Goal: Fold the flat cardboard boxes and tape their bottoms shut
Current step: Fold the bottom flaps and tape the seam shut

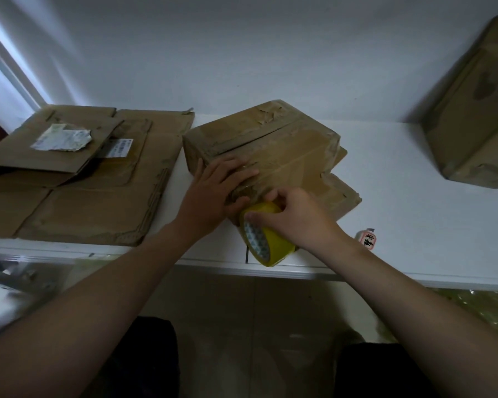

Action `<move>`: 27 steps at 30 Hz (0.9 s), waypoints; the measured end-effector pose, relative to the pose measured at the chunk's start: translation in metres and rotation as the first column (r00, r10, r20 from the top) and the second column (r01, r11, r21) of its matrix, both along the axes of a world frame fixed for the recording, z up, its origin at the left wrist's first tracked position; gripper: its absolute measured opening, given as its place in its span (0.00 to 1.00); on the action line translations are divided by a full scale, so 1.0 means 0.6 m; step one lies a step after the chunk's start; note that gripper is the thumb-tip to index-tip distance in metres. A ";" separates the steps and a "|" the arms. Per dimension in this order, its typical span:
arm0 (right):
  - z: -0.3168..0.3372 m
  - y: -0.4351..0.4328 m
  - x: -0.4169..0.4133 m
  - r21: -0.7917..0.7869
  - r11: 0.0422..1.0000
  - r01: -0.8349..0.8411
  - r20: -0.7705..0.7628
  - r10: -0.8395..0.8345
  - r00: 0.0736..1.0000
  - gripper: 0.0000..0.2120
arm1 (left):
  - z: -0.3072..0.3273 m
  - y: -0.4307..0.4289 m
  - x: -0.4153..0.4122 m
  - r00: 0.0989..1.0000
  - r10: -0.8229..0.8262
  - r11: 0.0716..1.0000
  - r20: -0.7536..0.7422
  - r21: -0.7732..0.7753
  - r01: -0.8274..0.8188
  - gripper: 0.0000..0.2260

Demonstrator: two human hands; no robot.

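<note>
A folded brown cardboard box [270,147] stands upside down in the middle of the white table [385,173], its closed bottom flaps facing up and its loose flaps spread out beneath it at the right. My left hand [213,193] presses flat on the box's near corner, fingers straight. My right hand [293,216] grips a yellow tape roll [266,248] held against the box's near side at the table's front edge. Clear tape runs across the box's top.
A stack of flat cardboard boxes [78,179] lies at the left of the table. Another folded box [477,110] stands at the far right against the wall. A small white and pink object [366,238] lies right of my right wrist.
</note>
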State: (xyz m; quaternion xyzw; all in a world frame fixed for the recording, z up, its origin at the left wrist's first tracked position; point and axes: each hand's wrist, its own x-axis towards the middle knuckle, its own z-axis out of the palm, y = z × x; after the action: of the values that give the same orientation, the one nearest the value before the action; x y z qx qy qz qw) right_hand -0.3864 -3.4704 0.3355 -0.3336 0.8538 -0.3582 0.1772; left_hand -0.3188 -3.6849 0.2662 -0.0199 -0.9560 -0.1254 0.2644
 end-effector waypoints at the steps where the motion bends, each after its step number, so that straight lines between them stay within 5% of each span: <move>1: 0.000 0.000 0.000 -0.001 1.000 -0.004 0.004 0.004 1.000 0.21 | 0.001 -0.006 -0.001 1.000 -0.018 1.000 0.017 0.006 0.018 0.24; 7: 0.004 0.011 0.003 0.010 0.999 -0.032 -0.026 0.032 0.999 0.23 | 0.046 -0.013 0.024 0.999 -0.001 0.890 0.042 0.456 -0.018 0.34; 10: 0.007 0.017 0.006 0.031 0.998 -0.047 -0.048 0.049 0.998 0.24 | 0.073 0.010 0.056 0.964 0.254 0.748 0.084 0.614 -0.251 0.21; 12: 0.010 0.020 0.007 0.058 0.997 -0.059 -0.056 0.062 0.996 0.25 | 0.086 0.038 0.084 0.882 0.413 0.543 0.229 0.716 -0.440 0.06; 14: 0.012 0.025 0.007 0.056 0.996 -0.076 -0.067 0.079 0.995 0.25 | 0.092 0.082 0.109 0.865 0.246 0.278 0.437 0.823 -0.495 0.01; 16: 0.012 0.032 0.006 0.036 0.995 -0.097 -0.086 0.100 0.991 0.22 | 0.100 0.134 0.121 0.882 -0.041 0.019 0.470 0.883 -0.470 0.09; 18: 0.015 0.041 0.008 0.000 0.993 -0.122 -0.075 0.122 0.990 0.18 | 0.102 0.171 0.115 0.906 -0.110 -0.109 0.409 0.901 -0.420 0.15; 23: 0.015 0.085 -0.007 0.082 0.989 -0.122 -0.125 0.132 0.983 0.09 | 0.091 0.191 0.078 0.904 0.064 -0.229 0.423 0.888 -0.400 0.21; 27: -0.023 0.145 -0.058 0.396 0.912 0.103 -0.355 0.049 0.934 0.14 | 0.081 0.198 0.069 0.900 0.093 -0.248 0.426 0.885 -0.393 0.25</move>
State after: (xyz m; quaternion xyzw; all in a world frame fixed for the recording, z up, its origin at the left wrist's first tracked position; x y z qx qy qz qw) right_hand -0.4214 -3.3832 0.3219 -0.3365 0.9321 -0.1077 0.0797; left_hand -0.2774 -3.5661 0.3146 0.3943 -0.5129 -0.7551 0.1065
